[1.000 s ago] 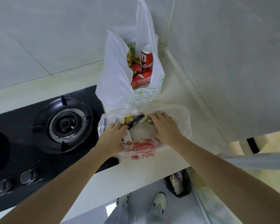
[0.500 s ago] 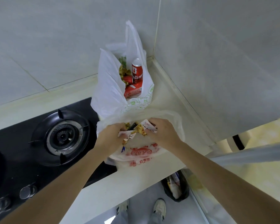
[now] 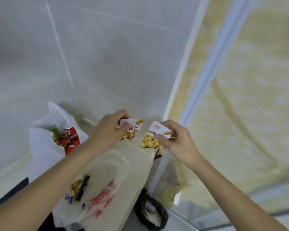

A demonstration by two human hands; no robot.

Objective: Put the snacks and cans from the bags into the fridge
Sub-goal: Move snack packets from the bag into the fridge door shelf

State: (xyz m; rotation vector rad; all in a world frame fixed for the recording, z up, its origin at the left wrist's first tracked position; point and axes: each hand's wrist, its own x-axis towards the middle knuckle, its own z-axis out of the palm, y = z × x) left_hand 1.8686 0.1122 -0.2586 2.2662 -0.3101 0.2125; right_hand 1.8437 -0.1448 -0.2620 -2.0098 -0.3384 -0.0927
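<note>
A: Where are the snacks now?

B: Out of the bag. The left hand (image 3: 109,129) has its grip pinched on one small snack packet (image 3: 132,129), and the right hand (image 3: 173,139) has its grip closed on a second packet (image 3: 155,135). Both packets hang in the air above the counter (image 3: 137,157), close together but apart.

A: A second ago those hands were down in the near bag, weren't they?

B: Yes, both were digging in the bag with red print (image 3: 100,195). They have since come up with one packet each, and the view has swung right, away from the stove towards the pale yellow panel (image 3: 240,114) beside the counter.

A: So the carry has begun?

B: I judge so: the pick is done and the next move is towards the fridge, which I cannot make out for certain here.

A: What is left?

B: Plenty. The near bag holds more packets and a dark bar (image 3: 83,187). The far white bag (image 3: 45,144) against the wall holds a red can (image 3: 71,133) standing upright, with more red and yellow goods around it.

A: Anything else?

B: A black bin bag (image 3: 150,212) on the floor below the counter edge.
</note>
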